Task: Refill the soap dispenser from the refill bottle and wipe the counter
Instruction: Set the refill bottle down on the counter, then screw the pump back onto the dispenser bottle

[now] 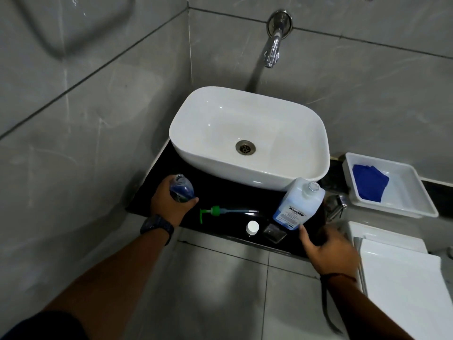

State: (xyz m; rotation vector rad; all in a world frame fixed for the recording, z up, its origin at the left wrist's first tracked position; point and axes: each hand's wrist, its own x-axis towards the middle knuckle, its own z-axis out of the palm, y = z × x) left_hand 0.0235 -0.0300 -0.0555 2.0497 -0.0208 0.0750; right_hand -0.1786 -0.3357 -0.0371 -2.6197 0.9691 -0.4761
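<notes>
Soap dispenser (182, 188) uncapped, left of centre, left grip (171, 204) curled round it, refill bottle (299, 204) uncapped, right of centre, right grip (328, 249) spread just beside it.

Grey marbled wall tiles (98, 119), grey floor tiles (220, 278), chrome wall tap (273, 49) above white basin (220, 168).

Before me, the black counter (220, 192) carries the white basin (247, 133), the green pump (215, 212) lying flat, a white cap (252, 227), the upright, uncapped refill bottle (299, 204) — and, at its left end, the soap dispenser (182, 190) I grip.
</notes>
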